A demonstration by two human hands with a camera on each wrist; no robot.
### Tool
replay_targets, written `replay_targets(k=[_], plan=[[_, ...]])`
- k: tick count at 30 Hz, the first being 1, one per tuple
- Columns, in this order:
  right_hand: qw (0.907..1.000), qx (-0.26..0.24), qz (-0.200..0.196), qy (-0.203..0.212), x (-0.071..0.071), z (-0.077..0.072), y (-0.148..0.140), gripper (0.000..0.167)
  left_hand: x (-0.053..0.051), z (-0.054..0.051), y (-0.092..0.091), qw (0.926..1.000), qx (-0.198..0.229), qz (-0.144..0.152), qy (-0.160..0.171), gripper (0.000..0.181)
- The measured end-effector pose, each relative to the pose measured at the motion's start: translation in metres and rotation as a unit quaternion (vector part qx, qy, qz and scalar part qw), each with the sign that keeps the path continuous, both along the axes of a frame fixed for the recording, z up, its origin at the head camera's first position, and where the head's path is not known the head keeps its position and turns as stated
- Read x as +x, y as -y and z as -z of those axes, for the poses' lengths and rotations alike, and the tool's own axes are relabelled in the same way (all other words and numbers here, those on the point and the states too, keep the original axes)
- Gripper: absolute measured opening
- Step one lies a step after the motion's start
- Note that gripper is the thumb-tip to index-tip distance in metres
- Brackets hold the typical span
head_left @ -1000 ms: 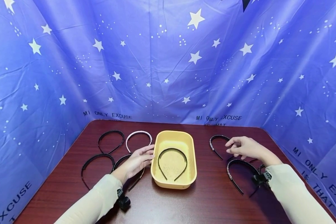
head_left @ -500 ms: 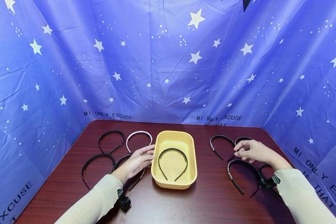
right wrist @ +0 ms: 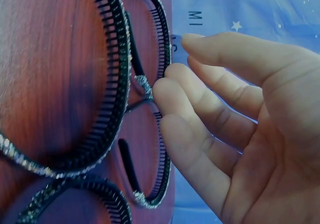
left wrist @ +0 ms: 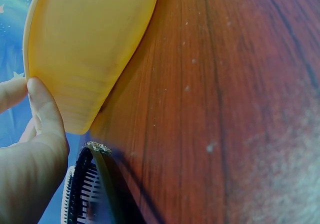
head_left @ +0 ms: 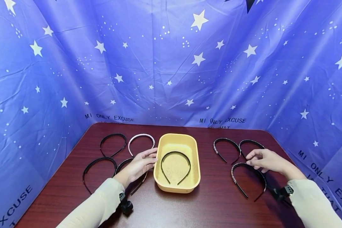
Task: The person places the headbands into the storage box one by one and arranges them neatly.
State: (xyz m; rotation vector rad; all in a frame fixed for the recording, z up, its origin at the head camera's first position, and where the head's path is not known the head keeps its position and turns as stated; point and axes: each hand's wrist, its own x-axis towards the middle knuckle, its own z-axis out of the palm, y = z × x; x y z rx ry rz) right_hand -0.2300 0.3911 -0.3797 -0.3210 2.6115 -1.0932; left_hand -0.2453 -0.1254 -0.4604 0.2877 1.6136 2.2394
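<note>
Progress looks slight to me in the head view: one toothed black headband [head_left: 175, 153] lies inside the yellow tub [head_left: 176, 189] at lower centre, and every other one I see is out on the table [head_left: 151, 209]. On the left half I make out a pink-and-white headband [head_left: 141, 135] and dark headbands [head_left: 101, 159], one partly covered by the left hand [head_left: 139, 164]. That hand's fingers are stretched out, tips touching the tub's left rim. On the right half, sparkly headbands [head_left: 248, 165] lie close together, with the right hand [head_left: 267, 161] at the rightmost ones, fingers loosely bent.

From the left wrist, I see fingertips meeting the rim at the left edge; a glittery band end [left wrist: 98, 148] shows at lower left, outside the tub.

From the right wrist, thumb and fingers are apart, nothing pinched between them. Four bands fill the left half, none lifted, I judge; whether a fingertip touches one, I cannot tell.
</note>
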Motion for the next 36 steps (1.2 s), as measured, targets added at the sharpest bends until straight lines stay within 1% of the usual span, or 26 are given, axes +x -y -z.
replay_targets(k=[8, 14, 26, 29, 36], plan=[[1.0000, -0.007, 0.004, 0.002, 0.005, 0.008, -0.014, 0.030, 0.002, -0.002, 0.000, 1.0000, 0.002, -0.004, 0.000, 0.062], [0.9996, -0.022, 0.006, 0.018, 0.009, 0.014, -0.025, 0.030, 0.002, -0.002, 0.000, 1.0000, 0.001, -0.003, 0.000, 0.062], [0.9987, -0.032, 0.020, 0.034, 0.010, 0.027, -0.039, 0.032, 0.001, -0.001, 0.000, 1.0000, 0.000, -0.002, 0.001, 0.061], [0.9989, -0.026, 0.025, 0.031, 0.010, 0.029, -0.040, 0.031, 0.002, -0.001, 0.000, 1.0000, -0.001, -0.003, 0.000, 0.061], [0.9985, 0.021, 0.047, 0.017, 0.009, 0.032, -0.040, 0.027, 0.002, -0.001, 0.000, 1.0000, -0.002, -0.001, -0.002, 0.062]])
